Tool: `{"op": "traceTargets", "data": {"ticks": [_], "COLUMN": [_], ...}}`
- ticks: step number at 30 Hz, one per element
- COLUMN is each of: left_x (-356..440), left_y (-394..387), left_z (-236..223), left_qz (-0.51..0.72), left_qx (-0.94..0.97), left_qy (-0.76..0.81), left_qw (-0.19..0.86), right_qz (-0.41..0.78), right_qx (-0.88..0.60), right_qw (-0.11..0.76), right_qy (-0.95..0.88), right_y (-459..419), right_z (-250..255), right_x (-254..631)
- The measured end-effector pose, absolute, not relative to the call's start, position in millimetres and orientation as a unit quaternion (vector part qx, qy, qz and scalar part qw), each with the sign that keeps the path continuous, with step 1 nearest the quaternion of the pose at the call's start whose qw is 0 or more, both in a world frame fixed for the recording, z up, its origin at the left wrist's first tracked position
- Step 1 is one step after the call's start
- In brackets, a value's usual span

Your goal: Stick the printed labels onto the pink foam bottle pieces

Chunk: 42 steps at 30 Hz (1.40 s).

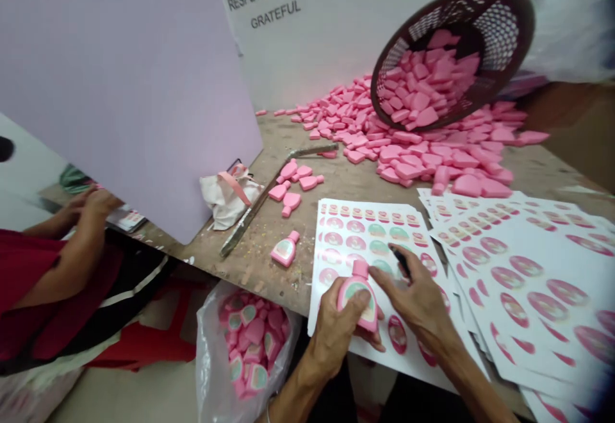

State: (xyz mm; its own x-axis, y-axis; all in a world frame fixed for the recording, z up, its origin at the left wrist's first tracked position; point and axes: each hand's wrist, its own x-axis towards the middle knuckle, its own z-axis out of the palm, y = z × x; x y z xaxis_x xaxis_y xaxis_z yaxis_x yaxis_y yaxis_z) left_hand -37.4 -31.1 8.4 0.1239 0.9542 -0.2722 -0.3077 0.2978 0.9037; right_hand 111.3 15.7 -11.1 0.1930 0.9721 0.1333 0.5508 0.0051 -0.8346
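My left hand [330,330] grips a small pink bottle [359,282] by its body, cap pointing away from me. The thumb lies over the oval green-and-white label on its front. Just right of the bottle, my right hand [425,301] has its fingers closed around a slim black tool [400,261], whose kind I cannot make out. One fingertip is close to the bottle's cap. Below both hands lies a sheet of oval stickers [331,210], pink and green. A labelled pink bottle [285,250] rests on the table to the left.
Several pink bottles [291,202] lie beside a bent metal strip [254,208] and a cloth pouch [223,208]. A tipped brown basket [521,38] spills pink bottles behind. More sticker sheets [523,243] are at right. A plastic bag [209,352] holds bottles below the edge. Another person's arm [72,263] is left, beyond a panel [144,90].
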Motion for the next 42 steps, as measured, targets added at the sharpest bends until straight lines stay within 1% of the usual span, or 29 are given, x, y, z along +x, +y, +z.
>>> {"op": "traceTargets", "data": {"ticks": [1, 2, 5, 7, 10, 13, 16, 19, 21, 24, 25, 26, 28, 30, 32, 34, 36, 38, 40, 42], "left_x": [-47, -58, -92, -110, -127, -137, -142, -144, -143, -136, -131, -125, -110, -92, -75, -59, -46, -38, -35, -34], "left_y": [-29, -26, -14, -2, 32, 84, 134, 155, 147, 111, 95, 78, 45, 18, -5, -23, -38, -46, -46, -35], "left_z": [9, 9, 5, 4, 8, 13, 13, 17, 26, 50, 57, 64, 69, 63, 49, 33, 21, 15, 13, 13], "left_qz": [0.476, 0.474, 0.430, 0.371, 0.288, 0.226, 0.205, 0.200, 0.206, 0.216, 0.220, 0.229, 0.270, 0.314, 0.368, 0.428, 0.469, 0.473, 0.468, 0.473], "left_qx": [0.390, 0.434, 0.545, 0.599, 0.628, 0.601, 0.588, 0.597, 0.612, 0.654, 0.674, 0.694, 0.688, 0.614, 0.516, 0.433, 0.389, 0.385, 0.385, 0.378], "left_qy": [0.485, 0.524, 0.653, 0.685, 0.720, 0.766, 0.782, 0.775, 0.760, 0.716, 0.687, 0.644, 0.522, 0.437, 0.427, 0.450, 0.471, 0.482, 0.482, 0.480], "left_qw": [0.621, 0.559, 0.303, 0.184, 0.072, 0.019, 0.032, 0.053, 0.069, 0.117, 0.160, 0.227, 0.426, 0.578, 0.645, 0.653, 0.638, 0.629, 0.633, 0.635], "right_qz": [0.256, 0.256, 0.260, 0.259, 0.263, 0.253, 0.241, 0.234, 0.228, 0.244, 0.272, 0.315, 0.437, 0.568, 0.666, 0.706, 0.683, 0.629, 0.571, 0.475], "right_qx": [-0.667, -0.676, -0.705, -0.716, -0.715, -0.727, -0.737, -0.729, -0.718, -0.693, -0.680, -0.662, -0.589, -0.489, -0.418, -0.413, -0.448, -0.473, -0.498, -0.566], "right_qw": [0.402, 0.395, 0.370, 0.360, 0.357, 0.359, 0.353, 0.354, 0.371, 0.396, 0.394, 0.385, 0.351, 0.304, 0.283, 0.305, 0.348, 0.372, 0.363, 0.343], "right_qy": [-0.572, -0.567, -0.546, -0.539, -0.540, -0.528, -0.525, -0.537, -0.543, -0.551, -0.556, -0.561, -0.582, -0.588, -0.549, -0.487, -0.460, -0.492, -0.543, -0.580], "right_y": [19, 21, 22, 18, 13, 9, 6, 2, 1, 4, 6, 8, 8, 1, -12, -28, -41, -46, -42, -28], "right_z": [-14, -17, -25, -27, -29, -31, -35, -34, -27, -7, 1, 9, 22, 27, 24, 19, 17, 18, 20, 19], "right_x": [118, 125, 145, 154, 160, 166, 174, 183, 184, 174, 168, 161, 146, 131, 118, 107, 100, 99, 106, 120]}}
